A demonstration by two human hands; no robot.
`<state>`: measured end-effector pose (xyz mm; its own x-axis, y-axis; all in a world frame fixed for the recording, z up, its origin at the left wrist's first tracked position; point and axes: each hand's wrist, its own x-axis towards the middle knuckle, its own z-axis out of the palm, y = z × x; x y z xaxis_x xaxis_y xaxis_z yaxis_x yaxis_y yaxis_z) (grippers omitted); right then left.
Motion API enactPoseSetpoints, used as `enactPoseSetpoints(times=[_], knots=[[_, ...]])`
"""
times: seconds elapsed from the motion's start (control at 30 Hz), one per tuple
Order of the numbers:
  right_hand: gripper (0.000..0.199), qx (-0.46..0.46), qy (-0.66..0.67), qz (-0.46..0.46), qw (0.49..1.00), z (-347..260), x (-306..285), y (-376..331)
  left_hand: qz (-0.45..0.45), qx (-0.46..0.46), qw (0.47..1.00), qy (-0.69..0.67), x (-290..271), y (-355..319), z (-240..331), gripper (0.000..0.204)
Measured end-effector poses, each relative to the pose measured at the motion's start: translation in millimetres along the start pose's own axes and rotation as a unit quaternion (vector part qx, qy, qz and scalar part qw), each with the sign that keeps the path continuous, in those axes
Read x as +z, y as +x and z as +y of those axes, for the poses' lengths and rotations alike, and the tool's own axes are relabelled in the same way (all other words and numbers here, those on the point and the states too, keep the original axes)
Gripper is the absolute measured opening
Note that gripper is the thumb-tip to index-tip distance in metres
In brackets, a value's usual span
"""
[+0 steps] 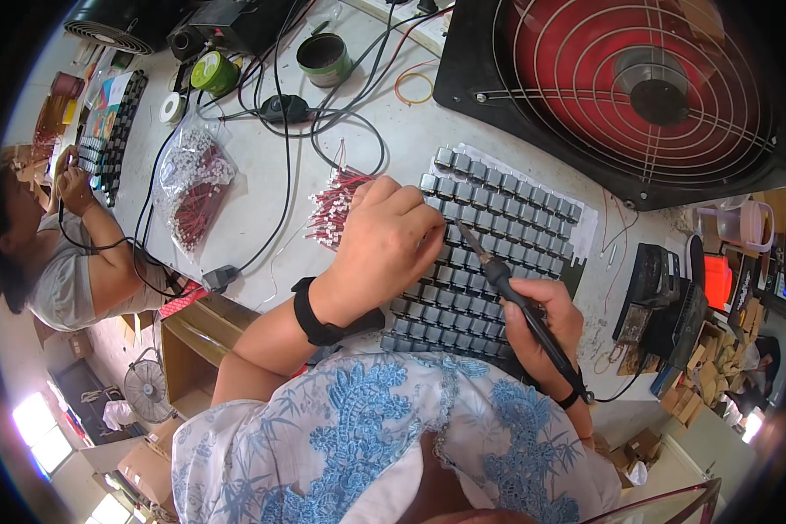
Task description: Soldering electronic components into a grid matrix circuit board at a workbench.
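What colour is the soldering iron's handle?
Black; the handle shows best in the head view.

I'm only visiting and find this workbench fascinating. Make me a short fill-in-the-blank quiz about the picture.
1. The right hand holds a corded ____ with a pointed metal tip.
2. The band around the left wrist is ____ in colour.
3. Behind the large fan's wire guard, the main colour is ____.
4. The clear bag lies to the ____ of the grey blocks.

Missing words: soldering iron; black; red; left.
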<state>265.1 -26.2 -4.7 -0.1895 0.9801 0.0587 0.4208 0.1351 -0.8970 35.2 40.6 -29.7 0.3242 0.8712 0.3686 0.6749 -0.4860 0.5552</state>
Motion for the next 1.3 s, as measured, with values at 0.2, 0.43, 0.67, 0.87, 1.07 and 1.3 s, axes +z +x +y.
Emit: enactPoseSetpoints(times=[0.2,0.43,0.67,0.87,1.07,1.3], knots=[[0.026,0.018,0.021,0.043,0.999,3.2,-2.6,-6.0,0.003,0.008,1.0,0.024,0.1,4.9,-2.6,0.013],[0.026,0.047,0.014,0.03,0.998,0.8,-3.7,-5.4,-0.021,0.018,1.0,0.004,2.7,5.4,0.3,0.016],[0.025,0.036,0.008,0.027,0.999,0.8,-3.2,-4.4,-0.026,0.017,1.0,-0.002,5.1,5.3,0.3,0.015],[0.024,0.012,0.0,0.034,0.999,1.9,-2.7,-4.1,-0.034,0.011,0.999,0.002,4.1,5.5,2.3,0.014],[0.025,0.008,0.0,0.02,1.0,3.0,-3.0,-3.0,-0.027,0.02,0.999,0.005,7.7,4.6,1.8,0.014],[0.026,-0.009,0.014,0.057,0.998,10.7,-10.9,-12.0,-0.008,0.009,1.0,0.015,3.5,10.0,5.0,0.014]])
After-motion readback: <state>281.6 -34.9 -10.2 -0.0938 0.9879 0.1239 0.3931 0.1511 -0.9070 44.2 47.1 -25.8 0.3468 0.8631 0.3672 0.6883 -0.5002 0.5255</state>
